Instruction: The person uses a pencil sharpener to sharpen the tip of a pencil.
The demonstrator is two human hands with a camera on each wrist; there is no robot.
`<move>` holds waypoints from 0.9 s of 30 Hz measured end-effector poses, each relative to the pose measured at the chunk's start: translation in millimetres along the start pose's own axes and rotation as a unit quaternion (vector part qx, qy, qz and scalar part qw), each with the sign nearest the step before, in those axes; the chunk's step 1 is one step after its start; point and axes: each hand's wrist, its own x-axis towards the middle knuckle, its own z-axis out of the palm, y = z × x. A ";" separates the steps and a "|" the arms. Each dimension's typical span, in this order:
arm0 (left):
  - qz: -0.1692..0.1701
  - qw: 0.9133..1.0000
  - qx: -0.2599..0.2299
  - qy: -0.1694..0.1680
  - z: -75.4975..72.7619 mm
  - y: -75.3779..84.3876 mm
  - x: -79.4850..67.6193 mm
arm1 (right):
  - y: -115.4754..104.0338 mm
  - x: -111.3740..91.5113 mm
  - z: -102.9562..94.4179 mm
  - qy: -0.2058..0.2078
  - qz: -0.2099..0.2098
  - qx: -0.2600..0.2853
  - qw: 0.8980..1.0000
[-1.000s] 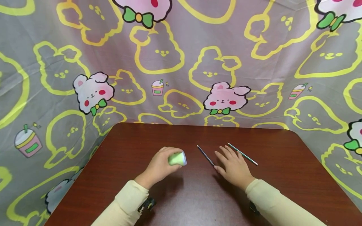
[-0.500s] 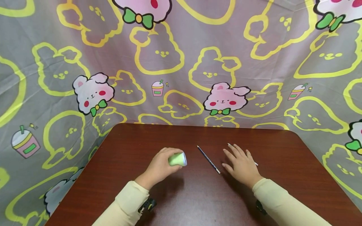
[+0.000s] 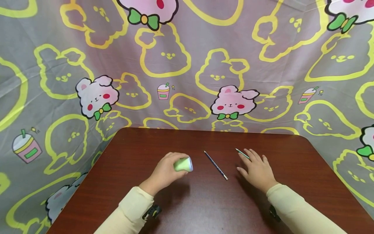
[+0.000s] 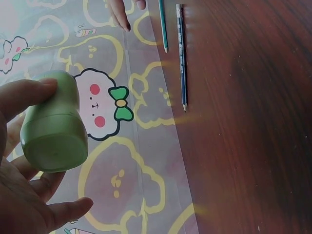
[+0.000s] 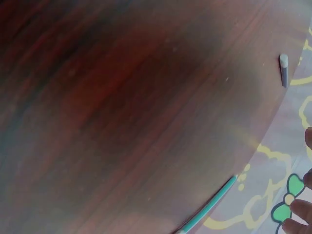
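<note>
My left hand (image 3: 164, 172) grips a small light green cylinder (image 3: 182, 164) with a pale end, tilted on its side. In the left wrist view the cylinder (image 4: 56, 122) shows a slightly narrowed middle and a flat, rounded base; its kind cannot be told. To its right, a dark blue pencil (image 3: 215, 165) with a white eraser lies diagonally on the table. Over a green pencil (image 3: 242, 154) my right hand (image 3: 257, 170) is spread, hiding the pencil's near part in the head view. The right wrist view shows part of that green pencil (image 5: 209, 204) beside the fingertips (image 5: 303, 209).
The brown wooden table (image 3: 140, 146) has rounded far corners. A grey curtain (image 3: 187, 58) printed with cartoon rabbits hangs behind it and along both sides. Both wrists carry dark straps (image 3: 152, 212) at the sleeves.
My right hand has moved to the right, away from the dark blue pencil, whose eraser end now shows, and over the green one. The left hand and green cylinder stay in place.
</note>
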 end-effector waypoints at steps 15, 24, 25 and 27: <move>-0.005 1.000 -0.008 -0.003 0.0 -0.9 -0.1 | 23.1 -3.5 -2.0 -0.011 0.042 0.026 0.999; 0.001 1.000 0.003 0.001 -1.4 0.0 0.5 | 33.4 -4.5 0.6 -0.019 0.054 0.038 0.998; 0.002 1.000 0.005 0.001 -1.7 0.3 0.5 | 34.5 -4.6 1.3 -0.017 0.056 0.041 0.997; 0.003 1.000 0.008 0.001 -1.9 0.8 0.8 | 37.0 -5.2 2.9 -0.016 0.061 0.049 0.997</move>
